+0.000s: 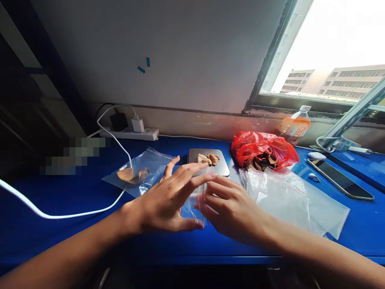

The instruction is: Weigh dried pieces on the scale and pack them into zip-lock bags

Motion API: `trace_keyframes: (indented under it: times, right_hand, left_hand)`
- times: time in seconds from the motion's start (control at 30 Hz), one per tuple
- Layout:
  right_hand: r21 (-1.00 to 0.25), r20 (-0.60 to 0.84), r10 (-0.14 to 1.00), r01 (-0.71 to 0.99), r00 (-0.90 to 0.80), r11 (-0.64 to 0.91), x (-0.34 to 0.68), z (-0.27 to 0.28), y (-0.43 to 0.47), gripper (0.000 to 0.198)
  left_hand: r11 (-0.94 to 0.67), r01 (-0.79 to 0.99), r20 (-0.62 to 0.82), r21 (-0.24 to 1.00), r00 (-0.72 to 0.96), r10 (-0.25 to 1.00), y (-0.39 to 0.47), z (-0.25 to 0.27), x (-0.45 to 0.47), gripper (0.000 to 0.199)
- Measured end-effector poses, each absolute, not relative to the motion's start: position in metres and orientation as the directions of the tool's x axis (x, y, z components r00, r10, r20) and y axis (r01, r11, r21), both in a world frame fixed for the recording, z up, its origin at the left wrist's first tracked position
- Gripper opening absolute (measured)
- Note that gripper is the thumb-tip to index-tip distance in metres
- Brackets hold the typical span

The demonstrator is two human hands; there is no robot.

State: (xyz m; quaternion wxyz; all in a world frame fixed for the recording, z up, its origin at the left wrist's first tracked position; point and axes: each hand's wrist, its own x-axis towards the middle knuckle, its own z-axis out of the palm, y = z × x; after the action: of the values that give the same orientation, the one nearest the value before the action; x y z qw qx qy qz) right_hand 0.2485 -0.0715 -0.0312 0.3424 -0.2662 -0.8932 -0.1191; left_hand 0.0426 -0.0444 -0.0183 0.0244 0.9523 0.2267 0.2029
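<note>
The right hand (233,204) pinches a clear, red-striped plastic bag (190,209) near the blue tabletop's (180,247) front edge. The left hand (165,196) has fingers spread wide.

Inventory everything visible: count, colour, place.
Table: one, blue, beneath
Square metal scale: one, silver, centre
Flat plastic bag: one, clear, left
Crumpled plastic bag: one, red, right
Dried pieces: many, brown, scale and red, left bags
Zip bags: several, clear, right
Plastic bottle: one, orange, rear
Phone: one, black, right
Earbud, oval case: two, white, right
Power strip: one, white, rear
Cables: several, white, both sides
Window: one, grey-framed, right
Held bag: one, clear, centre
Left hand, right hand: two, bare, centre
</note>
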Motion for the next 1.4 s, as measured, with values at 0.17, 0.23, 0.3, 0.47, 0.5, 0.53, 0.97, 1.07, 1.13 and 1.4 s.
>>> trace_keyframes:
  times: [0.17, 0.23, 0.3, 0.47, 0.5, 0.53, 0.97, 1.07, 1.13, 1.4]
  right_hand:
    - [-0.059, 0.504, 0.379, 0.407, -0.776, 0.912, 0.246, -0.020, -0.081, 0.020]
    - [-0.111, 0.364, 0.436, 0.426, -0.823, 0.898, 0.244, -0.017, -0.085, 0.025]
    - [-0.118, 0.289, 0.461, 0.446, -0.839, 0.887, 0.243, -0.016, -0.086, 0.022]
    - [-0.145, 0.462, 0.402, 0.379, -0.791, 0.914, 0.252, -0.005, -0.069, 0.012]
    - [-0.172, 0.523, 0.431, 0.405, -0.735, 0.898, 0.256, 0.001, -0.061, 0.013]
    - [-0.202, 0.568, 0.485, 0.458, -0.665, 0.866, 0.259, 0.007, -0.051, 0.014]
    - [-0.041, 0.214, 0.895, 0.912, -0.392, 0.409, 0.260, -0.004, 0.023, 0.046]
    - [-0.049, 0.187, 0.879, 0.890, -0.438, 0.453, 0.265, -0.005, 0.019, 0.044]
    - [-0.084, 0.180, 0.876, 0.880, -0.447, 0.467, 0.270, -0.004, 0.018, 0.036]
    - [-0.183, 0.264, 0.902, 0.901, -0.341, 0.394, 0.277, -0.012, 0.030, 0.018]
  left_hand:
    - [-0.941, 0.266, 0.399, 0.209, 0.855, 0.330, -0.053, -0.016, 0.045, 0.102]
    - [-0.947, 0.226, 0.405, 0.229, 0.862, 0.304, -0.055, -0.014, 0.046, 0.103]
    - [-0.946, 0.223, 0.401, 0.236, 0.864, 0.304, -0.056, -0.012, 0.046, 0.099]
    - [-0.933, 0.282, 0.456, 0.224, 0.816, 0.356, -0.048, -0.009, 0.040, 0.085]
    - [-0.922, 0.316, 0.471, 0.222, 0.793, 0.385, -0.044, -0.008, 0.037, 0.085]
    - [-0.906, 0.356, 0.487, 0.228, 0.764, 0.422, -0.039, -0.008, 0.033, 0.086]
    - [-0.839, 0.433, 0.597, 0.330, 0.592, 0.541, -0.020, -0.007, 0.020, 0.089]
    - [-0.848, 0.425, 0.601, 0.317, 0.602, 0.526, -0.020, -0.007, 0.019, 0.089]
    - [-0.854, 0.420, 0.597, 0.306, 0.614, 0.516, -0.021, -0.008, 0.018, 0.089]
    - [-0.858, 0.426, 0.607, 0.286, 0.613, 0.506, -0.021, -0.010, 0.016, 0.087]
